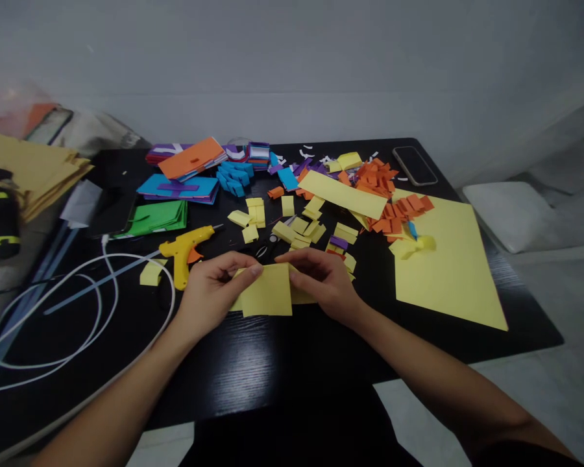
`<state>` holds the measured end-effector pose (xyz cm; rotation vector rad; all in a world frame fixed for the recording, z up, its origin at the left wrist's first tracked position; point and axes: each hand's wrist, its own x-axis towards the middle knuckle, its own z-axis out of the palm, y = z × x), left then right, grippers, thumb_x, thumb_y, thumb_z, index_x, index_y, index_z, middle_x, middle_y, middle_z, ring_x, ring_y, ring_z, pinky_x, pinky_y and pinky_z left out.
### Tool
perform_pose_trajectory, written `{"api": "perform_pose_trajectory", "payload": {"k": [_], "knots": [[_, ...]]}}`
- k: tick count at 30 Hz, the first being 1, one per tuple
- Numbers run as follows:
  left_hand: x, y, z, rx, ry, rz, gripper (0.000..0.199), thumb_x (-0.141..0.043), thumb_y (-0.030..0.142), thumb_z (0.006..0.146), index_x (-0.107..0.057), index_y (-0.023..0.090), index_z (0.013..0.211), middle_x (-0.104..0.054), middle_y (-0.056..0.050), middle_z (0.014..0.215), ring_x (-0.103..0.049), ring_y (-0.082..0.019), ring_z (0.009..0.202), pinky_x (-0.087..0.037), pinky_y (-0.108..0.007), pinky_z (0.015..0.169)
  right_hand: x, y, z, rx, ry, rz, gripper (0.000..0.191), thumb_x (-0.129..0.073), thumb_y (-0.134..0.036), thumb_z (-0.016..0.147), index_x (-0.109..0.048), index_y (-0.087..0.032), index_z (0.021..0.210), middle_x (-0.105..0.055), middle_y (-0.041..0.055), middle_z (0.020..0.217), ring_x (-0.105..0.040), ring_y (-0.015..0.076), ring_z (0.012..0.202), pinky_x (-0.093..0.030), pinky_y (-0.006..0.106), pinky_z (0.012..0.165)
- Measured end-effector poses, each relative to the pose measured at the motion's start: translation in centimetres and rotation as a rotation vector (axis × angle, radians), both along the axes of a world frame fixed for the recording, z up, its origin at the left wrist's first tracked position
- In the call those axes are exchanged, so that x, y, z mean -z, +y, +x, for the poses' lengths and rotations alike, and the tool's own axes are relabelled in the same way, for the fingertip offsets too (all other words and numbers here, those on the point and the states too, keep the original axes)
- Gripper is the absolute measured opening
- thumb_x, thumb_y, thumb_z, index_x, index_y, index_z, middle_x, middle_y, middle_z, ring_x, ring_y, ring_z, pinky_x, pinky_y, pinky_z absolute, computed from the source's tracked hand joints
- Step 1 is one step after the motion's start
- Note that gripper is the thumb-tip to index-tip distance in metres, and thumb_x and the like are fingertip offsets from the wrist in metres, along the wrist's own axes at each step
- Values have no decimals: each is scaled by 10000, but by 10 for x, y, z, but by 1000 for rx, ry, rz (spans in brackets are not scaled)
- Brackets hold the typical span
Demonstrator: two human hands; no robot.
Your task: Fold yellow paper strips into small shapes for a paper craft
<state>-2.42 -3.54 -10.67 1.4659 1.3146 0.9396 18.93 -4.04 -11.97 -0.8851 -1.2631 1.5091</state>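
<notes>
No writing, label, brand, number or sign can be read.
</notes>
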Motion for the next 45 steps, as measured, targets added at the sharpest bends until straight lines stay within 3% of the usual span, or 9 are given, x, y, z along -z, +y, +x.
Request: {"api": "perform_pose_trajectory", "payload": {"k": [7, 17, 24, 30, 37, 40, 45], "knots": [[-3, -2, 1, 46, 60, 74, 160, -748, 354, 841, -758, 204, 784, -634, 21, 601, -515, -103, 516, -382, -214, 460, 0, -1, 0, 65, -103, 18, 125, -767, -307, 842, -796, -223, 929, -792, 31, 873, -732, 164, 786, -588, 285, 717], [-2, -5, 1, 25, 183, 229, 170, -715, 371, 881, -766, 217, 829, -628, 32, 590, -467, -94, 473, -356, -218, 439, -4, 1, 1, 66, -134, -16, 183, -694, -360, 895, -804, -238, 977, -791, 25, 906, -721, 170, 830, -563, 285, 728], [-5, -9, 3, 57, 238, 362, 91, -733, 293, 885, -768, 213, 858, -737, 24, 713, -569, -93, 522, -418, -210, 492, -1, 1, -5, 48, -211, -15, 195, -765, -391, 839, -780, -197, 844, -760, 25, 778, -671, 141, 689, -515, 252, 620], [-4, -9, 2, 61, 267, 361, 98, -728, 303, 891, -772, 219, 865, -736, 34, 702, -575, -94, 514, -433, -216, 506, -3, 1, -1, 52, -262, 5, 232, -756, -428, 853, -799, -199, 848, -756, 22, 768, -660, 150, 693, -506, 255, 608], [-3, -6, 1, 12, 274, 342, 123, -726, 335, 875, -771, 227, 836, -728, 28, 679, -565, -105, 504, -420, -228, 479, -6, 3, 2, -15, -228, 31, 261, -675, -450, 930, -817, -234, 971, -789, 29, 879, -718, 189, 863, -554, 304, 768], [-3, -6, 1, 8, 267, 339, 121, -724, 330, 875, -767, 224, 837, -724, 28, 675, -556, -101, 496, -413, -226, 472, -6, 2, 2, -15, -208, 15, 299, -632, -457, 955, -812, -222, 996, -786, 36, 887, -717, 181, 843, -551, 293, 743], [-4, -7, 3, 30, 249, 338, 112, -734, 320, 871, -774, 224, 831, -714, 31, 650, -524, -93, 473, -397, -225, 461, -3, -2, -5, 12, -195, -10, 214, -770, -405, 847, -798, -209, 927, -784, 32, 862, -702, 168, 779, -539, 272, 685]]}}
